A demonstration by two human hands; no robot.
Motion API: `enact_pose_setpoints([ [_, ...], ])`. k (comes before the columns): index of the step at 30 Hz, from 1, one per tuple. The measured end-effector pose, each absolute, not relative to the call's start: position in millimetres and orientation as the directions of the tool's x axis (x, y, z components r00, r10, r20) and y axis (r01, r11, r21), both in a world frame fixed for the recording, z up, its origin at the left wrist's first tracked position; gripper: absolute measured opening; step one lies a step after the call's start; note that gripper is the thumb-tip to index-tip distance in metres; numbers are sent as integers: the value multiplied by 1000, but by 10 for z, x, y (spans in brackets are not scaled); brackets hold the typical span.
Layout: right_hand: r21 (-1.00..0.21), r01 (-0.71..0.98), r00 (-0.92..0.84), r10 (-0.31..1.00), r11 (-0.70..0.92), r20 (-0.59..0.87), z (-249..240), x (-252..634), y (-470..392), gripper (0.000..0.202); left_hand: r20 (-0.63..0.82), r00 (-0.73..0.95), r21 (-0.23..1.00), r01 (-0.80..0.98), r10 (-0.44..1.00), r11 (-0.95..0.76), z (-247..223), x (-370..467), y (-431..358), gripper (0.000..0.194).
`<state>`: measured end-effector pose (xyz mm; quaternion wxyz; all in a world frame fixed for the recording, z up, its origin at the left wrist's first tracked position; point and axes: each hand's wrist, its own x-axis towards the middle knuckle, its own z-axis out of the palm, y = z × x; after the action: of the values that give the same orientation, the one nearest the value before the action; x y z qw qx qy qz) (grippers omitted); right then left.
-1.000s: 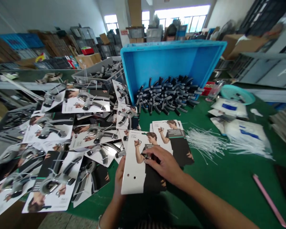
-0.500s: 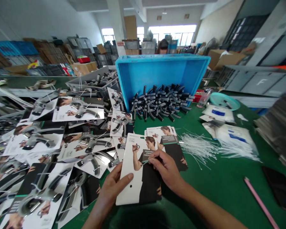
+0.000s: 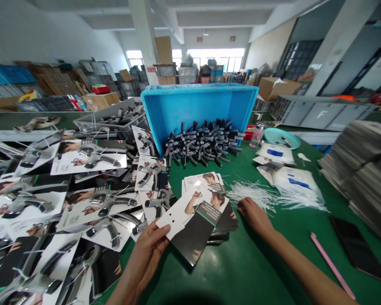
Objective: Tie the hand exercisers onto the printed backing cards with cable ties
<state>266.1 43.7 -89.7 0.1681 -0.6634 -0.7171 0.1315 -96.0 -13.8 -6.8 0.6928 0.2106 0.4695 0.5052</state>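
My left hand [image 3: 152, 245] pinches a printed backing card [image 3: 193, 220] by its left corner, thumb on top. The card is white and black, tilted, with two small holes near the thumb. Behind it, partly covered, a stack of similar cards [image 3: 224, 186] lies on the table. My right hand [image 3: 255, 216] rests at the left front edge of a loose pile of white cable ties [image 3: 252, 190]. Its fingers are curled together and point down; what they hold, if anything, is hidden.
Many cards with grey hand grips [image 3: 98, 154] attached cover the left side. A blue crate [image 3: 197, 106] on its side holds loose hand grips [image 3: 206, 144]. To the right are bags of cable ties [image 3: 295, 180], a pink pen-like stick [image 3: 332, 264], a phone [image 3: 357, 245] and stacked grey sheets [image 3: 365, 169].
My right hand has moved off the card, rightward to the cable ties. The card in my left hand has turned clockwise and tilted. The head view has shifted right and up.
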Motion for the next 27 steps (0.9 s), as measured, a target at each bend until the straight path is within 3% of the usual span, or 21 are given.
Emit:
enact_pose_setpoints([
  [4, -371, 924, -96, 995, 94, 15, -991, 2582, 520, 15, -461, 78, 747, -503, 884, 434, -157, -931, -233, 40],
  [8, -381, 912, -167, 986, 153, -5, -816, 2741, 643, 13, -439, -24, 793, -480, 898, 375, -112, -979, -225, 43],
  [14, -420, 898, -135, 991, 131, 21, -549, 3126, 705, 25, -397, -110, 856, -403, 911, 324, 39, -1141, -148, 42],
  [27, -514, 854, -77, 997, 81, 28, -389, 3015, 857, 26, -339, 86, 875, -337, 937, 347, -150, -1150, 183, 37],
])
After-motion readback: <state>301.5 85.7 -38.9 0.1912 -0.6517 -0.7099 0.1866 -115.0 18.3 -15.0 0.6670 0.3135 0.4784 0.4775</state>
